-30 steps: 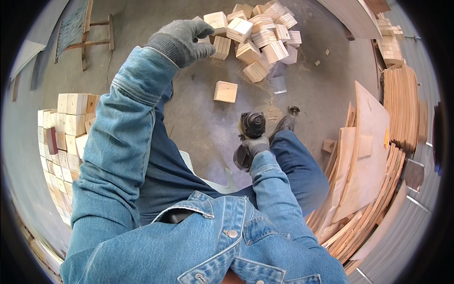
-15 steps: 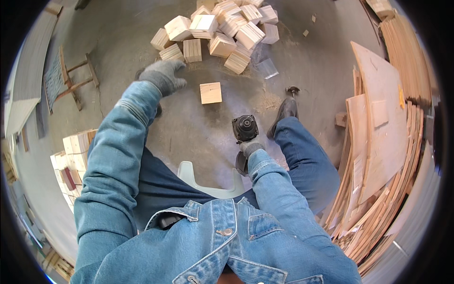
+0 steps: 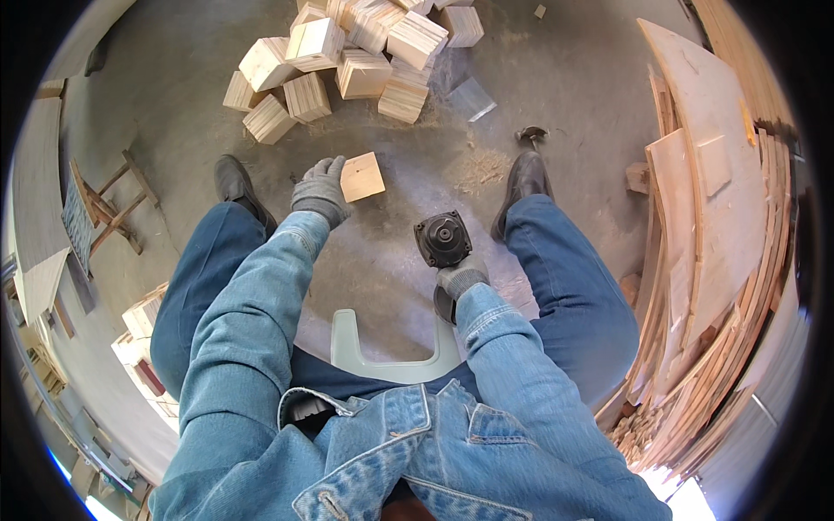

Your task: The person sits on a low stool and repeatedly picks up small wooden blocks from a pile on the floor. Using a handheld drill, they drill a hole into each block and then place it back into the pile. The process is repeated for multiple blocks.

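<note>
My left hand (image 3: 322, 190), in a grey glove, is closed on the left side of a squarish wooden block (image 3: 363, 178) with a pale, smooth top face. The thumb and the block's underside are hidden. My right hand (image 3: 464, 275), gloved too, is wrapped round the handle of a black nail gun (image 3: 443, 238). Its square bolted cap faces up, and its lower parts are mostly hidden. Beyond the left hand lies a heap of layered wooden blocks (image 3: 363, 74) on the floor.
A hammer (image 3: 531, 134) lies by my right shoe, near scattered sawdust (image 3: 480, 169). Plywood sheets (image 3: 712, 174) lean at the right. A wooden frame (image 3: 109, 204) stands at the left, with stacked blocks (image 3: 143, 317) nearer. A pale U-shaped piece (image 3: 395, 371) lies between my thighs.
My left hand has come down and inward from the open floor to the single block and closed on it. The block has shifted toward me. The nail gun stays in my right hand.
</note>
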`<state>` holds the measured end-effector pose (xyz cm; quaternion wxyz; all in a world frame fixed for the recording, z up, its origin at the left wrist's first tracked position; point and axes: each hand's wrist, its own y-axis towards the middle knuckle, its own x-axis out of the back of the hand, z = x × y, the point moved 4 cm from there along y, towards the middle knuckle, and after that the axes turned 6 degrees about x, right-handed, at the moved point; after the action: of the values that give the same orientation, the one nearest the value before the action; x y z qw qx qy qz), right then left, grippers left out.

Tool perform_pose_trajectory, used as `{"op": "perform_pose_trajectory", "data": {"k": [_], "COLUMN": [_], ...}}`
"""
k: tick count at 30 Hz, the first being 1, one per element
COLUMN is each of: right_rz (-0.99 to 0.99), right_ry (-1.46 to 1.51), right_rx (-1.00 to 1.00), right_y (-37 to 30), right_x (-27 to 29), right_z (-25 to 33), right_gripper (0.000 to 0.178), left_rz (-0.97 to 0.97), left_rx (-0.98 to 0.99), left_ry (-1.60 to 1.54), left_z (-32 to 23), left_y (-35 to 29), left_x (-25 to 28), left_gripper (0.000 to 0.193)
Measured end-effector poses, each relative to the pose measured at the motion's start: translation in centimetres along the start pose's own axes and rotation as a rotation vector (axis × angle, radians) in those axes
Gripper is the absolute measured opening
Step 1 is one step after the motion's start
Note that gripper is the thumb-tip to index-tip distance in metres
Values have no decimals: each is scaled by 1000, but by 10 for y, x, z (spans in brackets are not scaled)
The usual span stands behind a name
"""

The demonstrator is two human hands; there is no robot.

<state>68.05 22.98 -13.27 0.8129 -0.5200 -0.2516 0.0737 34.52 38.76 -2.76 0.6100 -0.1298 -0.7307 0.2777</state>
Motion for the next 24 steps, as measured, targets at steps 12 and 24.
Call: {"op": "perform_pose_trajectory", "data": {"k": [12,24], "right_rz": [-34,-48], "right_ry": [33,-331], "right_rx": [-93,138], "right_y": [-55,5], "right_x": [21,12], "right_z": [58,-5], "right_gripper": [44,39], "left_rz": [-82,446], "left_rx": [-75,-142], "left_ry": [60,-149], "left_z": [-18,-10], "left_y": [42,37], "left_x": [-47,-11], "left_gripper": [102,77]}}
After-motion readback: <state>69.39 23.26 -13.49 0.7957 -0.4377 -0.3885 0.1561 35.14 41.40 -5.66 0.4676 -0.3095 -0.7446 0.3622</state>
